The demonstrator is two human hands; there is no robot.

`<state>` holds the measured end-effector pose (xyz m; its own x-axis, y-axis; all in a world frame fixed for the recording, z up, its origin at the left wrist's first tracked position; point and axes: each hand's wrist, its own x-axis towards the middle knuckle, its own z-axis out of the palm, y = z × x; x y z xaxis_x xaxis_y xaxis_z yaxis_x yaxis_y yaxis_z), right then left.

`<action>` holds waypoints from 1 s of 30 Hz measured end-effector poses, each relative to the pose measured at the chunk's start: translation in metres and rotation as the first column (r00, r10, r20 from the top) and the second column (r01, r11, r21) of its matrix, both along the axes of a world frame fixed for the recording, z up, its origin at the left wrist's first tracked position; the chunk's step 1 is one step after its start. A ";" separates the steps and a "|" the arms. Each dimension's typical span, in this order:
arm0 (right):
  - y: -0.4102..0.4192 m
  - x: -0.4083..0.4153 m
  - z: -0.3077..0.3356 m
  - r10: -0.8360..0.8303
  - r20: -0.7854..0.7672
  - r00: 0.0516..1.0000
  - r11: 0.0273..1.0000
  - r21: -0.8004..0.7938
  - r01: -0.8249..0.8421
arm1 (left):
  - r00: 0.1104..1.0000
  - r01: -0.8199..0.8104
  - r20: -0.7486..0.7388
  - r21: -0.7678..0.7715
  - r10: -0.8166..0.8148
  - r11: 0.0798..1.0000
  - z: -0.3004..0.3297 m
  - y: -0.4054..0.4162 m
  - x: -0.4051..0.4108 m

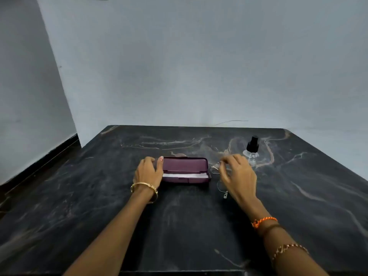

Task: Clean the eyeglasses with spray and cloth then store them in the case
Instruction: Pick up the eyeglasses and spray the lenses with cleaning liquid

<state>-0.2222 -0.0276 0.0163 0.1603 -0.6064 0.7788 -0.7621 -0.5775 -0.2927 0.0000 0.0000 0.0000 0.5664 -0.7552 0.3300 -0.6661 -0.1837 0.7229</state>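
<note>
- Both forearms are reaching in from the near edge of the dark marble table (99,206), wearing a gold bangle on the left wrist and an orange thread plus a chain bracelet on the right.
- Left hand (148,172) is bracing the left end of the maroon case (186,170); its fingers are curling round that end, with the thumb lying against the raised lid. The case is lying open at mid-table, showing a white cloth (186,176) folded inside.
- Right hand (238,172) is hovering over the eyeglasses (216,170), which are lying on the table just right of the case. The fingers are bent, and thumb and forefinger appear to be pinching the thin frame near its top; whether the glasses are already lifting off the table is not clear.
- Spray bottle (252,151), clear with a black cap, is standing upright behind the right hand, near it.
- Judgement: cleaning is not yet under way, since the cloth is in the case and the spray is untouched; the step in hand looks like taking up the glasses.
- For doing it well: gripping the frame at bridge or hinge, never the lenses; lifting straight up so the trailing temple arm is not snagging; keeping the case steadied and clear of the spray.
</note>
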 end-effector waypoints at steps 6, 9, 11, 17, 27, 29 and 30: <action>0.008 -0.012 -0.014 -0.076 0.042 0.996 0.995 -0.055 0.078 | 0.995 -0.063 -0.082 -0.080 0.056 0.995 -0.006 -0.005 0.004; 0.007 -0.009 -0.011 -0.062 -0.025 0.998 0.995 -0.079 0.060 | 0.994 -0.092 -0.067 -0.104 0.086 0.990 -0.008 -0.007 0.008; 0.005 -0.007 -0.011 -0.101 -0.015 0.995 0.993 -0.070 0.100 | 0.994 -0.106 -0.053 -0.118 0.100 0.987 -0.009 -0.009 0.008; 0.001 -0.010 -0.015 -0.173 0.065 0.983 0.969 0.188 0.158 | 0.994 -0.110 -0.026 -0.162 0.107 0.981 -0.010 -0.012 0.004; 0.010 -0.028 -0.004 -0.186 0.111 0.976 0.892 0.435 0.121 | 0.999 -0.032 -0.016 -0.239 0.029 0.971 -0.007 -0.006 0.003; 0.011 -0.035 -0.003 -0.166 0.082 0.983 0.868 0.486 0.106 | 1.000 0.008 -0.008 -0.237 -0.010 0.972 -0.007 -0.005 0.002; 0.012 -0.038 -0.002 -0.138 0.052 0.989 0.853 0.513 0.092 | 1.000 0.027 -0.002 -0.232 -0.029 0.972 -0.007 -0.005 0.001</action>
